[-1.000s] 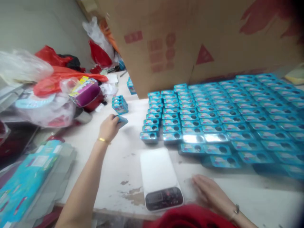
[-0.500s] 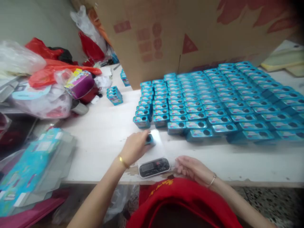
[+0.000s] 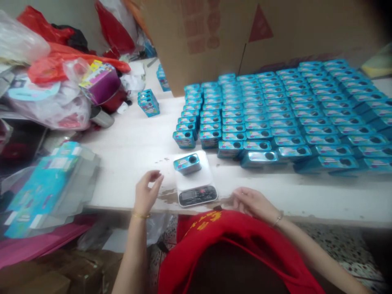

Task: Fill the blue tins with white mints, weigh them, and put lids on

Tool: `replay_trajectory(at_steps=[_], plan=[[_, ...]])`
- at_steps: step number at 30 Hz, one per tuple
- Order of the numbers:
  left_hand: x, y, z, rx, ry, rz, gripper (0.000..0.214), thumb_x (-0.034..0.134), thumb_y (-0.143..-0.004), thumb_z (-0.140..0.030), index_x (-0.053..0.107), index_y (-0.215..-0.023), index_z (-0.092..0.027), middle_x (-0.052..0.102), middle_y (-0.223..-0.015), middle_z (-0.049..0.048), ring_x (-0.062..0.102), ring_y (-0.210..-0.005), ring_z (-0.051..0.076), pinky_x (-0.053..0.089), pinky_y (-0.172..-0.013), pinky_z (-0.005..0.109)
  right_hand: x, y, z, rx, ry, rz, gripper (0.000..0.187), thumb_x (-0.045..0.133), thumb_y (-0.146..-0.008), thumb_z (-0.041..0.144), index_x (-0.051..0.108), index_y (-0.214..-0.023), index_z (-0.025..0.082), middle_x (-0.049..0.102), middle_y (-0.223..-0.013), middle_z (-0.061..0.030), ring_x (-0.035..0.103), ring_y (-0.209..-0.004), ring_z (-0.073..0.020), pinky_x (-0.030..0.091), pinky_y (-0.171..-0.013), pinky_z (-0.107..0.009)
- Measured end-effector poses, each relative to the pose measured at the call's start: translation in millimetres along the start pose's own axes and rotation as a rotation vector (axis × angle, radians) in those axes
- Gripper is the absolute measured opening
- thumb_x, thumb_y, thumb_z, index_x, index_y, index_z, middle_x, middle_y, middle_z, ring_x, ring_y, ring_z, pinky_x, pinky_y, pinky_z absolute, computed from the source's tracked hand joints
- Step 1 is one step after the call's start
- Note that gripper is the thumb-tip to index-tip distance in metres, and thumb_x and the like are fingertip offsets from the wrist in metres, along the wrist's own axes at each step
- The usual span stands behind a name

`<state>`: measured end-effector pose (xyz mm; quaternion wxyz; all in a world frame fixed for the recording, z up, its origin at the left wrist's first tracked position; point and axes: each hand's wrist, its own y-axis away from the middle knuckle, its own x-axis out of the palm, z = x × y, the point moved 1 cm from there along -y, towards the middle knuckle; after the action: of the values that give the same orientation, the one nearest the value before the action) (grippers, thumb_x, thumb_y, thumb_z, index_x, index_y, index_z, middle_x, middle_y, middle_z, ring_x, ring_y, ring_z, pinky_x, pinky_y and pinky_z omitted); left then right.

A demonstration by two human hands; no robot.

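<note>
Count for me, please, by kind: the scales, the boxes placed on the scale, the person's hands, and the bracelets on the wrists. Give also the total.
Scale: 1
Box on top: 1
Hands: 2
Bracelets: 2
Total: 6

Greyish wall (image 3: pixel 79 15), upper left. White table (image 3: pixel 122 157) — brown worn patches (image 3: pixel 168 197) near its front edge. Speckled floor (image 3: pixel 339 243) visible below — lower right.

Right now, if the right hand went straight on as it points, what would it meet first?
Probably the right edge of the white scale, though how high the right hand sits above the table is unclear.
</note>
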<state>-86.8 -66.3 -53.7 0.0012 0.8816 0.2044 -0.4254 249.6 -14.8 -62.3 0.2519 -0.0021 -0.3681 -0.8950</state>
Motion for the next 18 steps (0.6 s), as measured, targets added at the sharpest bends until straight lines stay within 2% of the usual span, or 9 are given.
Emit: replay_trajectory(at_steps=[2,4,6,9,12,15,18], plan=[[14.0,16,18,-0.060,0.024,0.005,0.029,0.055,-0.083,-0.042,0.060,-0.097,-0.017,0.067,-0.091,0.0067,0.062,-0.082,0.018,0.051,-0.080,0.034,3,-2,6,-0.053,0.084,0.000,0.043,0.059,-0.074,0.059,0.050,-0.067,0.017,0.055,-0.048,0.0034,0.039,-0.032,-0.0045,0.021,-0.035,-0.019],[27.0,29,30,-0.094,0.034,-0.011,0.028,0.054,-0.084,-0.041,0.060,-0.097,-0.017,0.066,-0.094,0.0077,0.062,-0.084,0.019,0.050,-0.082,0.036,8,-4,13,-0.126,0.141,-0.004,0.041,0.057,-0.076,0.057,0.050,-0.071,0.017,0.057,-0.050,0.0034,0.040,-0.033,-0.0053,0.024,-0.037,-0.020],[37.9,38,36,-0.101,0.045,-0.039,0.026,0.053,-0.084,-0.039,0.059,-0.097,-0.017,0.065,-0.096,0.0081,0.061,-0.088,0.019,0.049,-0.084,0.036,14,-6,25,-0.198,0.198,-0.031,0.038,0.057,-0.077,0.055,0.050,-0.075,0.018,0.058,-0.053,0.0036,0.043,-0.035,-0.0066,0.030,-0.039,-0.021],[49.1,46,41,-0.079,0.050,-0.112,0.024,0.053,-0.085,-0.036,0.057,-0.098,-0.017,0.062,-0.096,0.0079,0.059,-0.090,0.019,0.048,-0.084,0.036,25,-9,48,-0.303,0.318,-0.084,0.036,0.056,-0.079,0.054,0.052,-0.078,0.018,0.055,-0.053,0.0044,0.039,-0.037,-0.0070,0.030,-0.039,-0.022],[53.9,48,43,-0.057,0.029,-0.161,0.023,0.051,-0.086,-0.035,0.056,-0.099,-0.017,0.060,-0.095,0.0073,0.058,-0.089,0.019,0.048,-0.083,0.036,40,-17,77,-0.484,0.443,-0.086,0.033,0.055,-0.081,0.050,0.055,-0.080,0.017,0.052,-0.055,0.0041,0.041,-0.044,-0.0081,0.031,-0.044,-0.022],[54.0,48,43,-0.034,0.022,-0.158,0.021,0.051,-0.087,-0.034,0.056,-0.099,-0.018,0.059,-0.094,0.0067,0.057,-0.089,0.019,0.047,-0.083,0.036,57,-29,105,-0.668,0.623,-0.083,0.026,0.054,-0.085,0.042,0.058,-0.081,0.017,0.050,-0.056,0.0039,0.043,-0.051,-0.0093,0.031,-0.051,-0.023],[53.7,47,41,-0.014,0.030,-0.165,0.019,0.051,-0.087,-0.032,0.056,-0.099,-0.018,0.059,-0.093,0.0065,0.057,-0.088,0.019,0.047,-0.083,0.035,73,-43,124,-0.766,0.835,-0.105,0.020,0.054,-0.086,0.035,0.060,-0.079,0.017,0.048,-0.057,0.0037,0.041,-0.053,-0.0094,0.029,-0.055,-0.023]])
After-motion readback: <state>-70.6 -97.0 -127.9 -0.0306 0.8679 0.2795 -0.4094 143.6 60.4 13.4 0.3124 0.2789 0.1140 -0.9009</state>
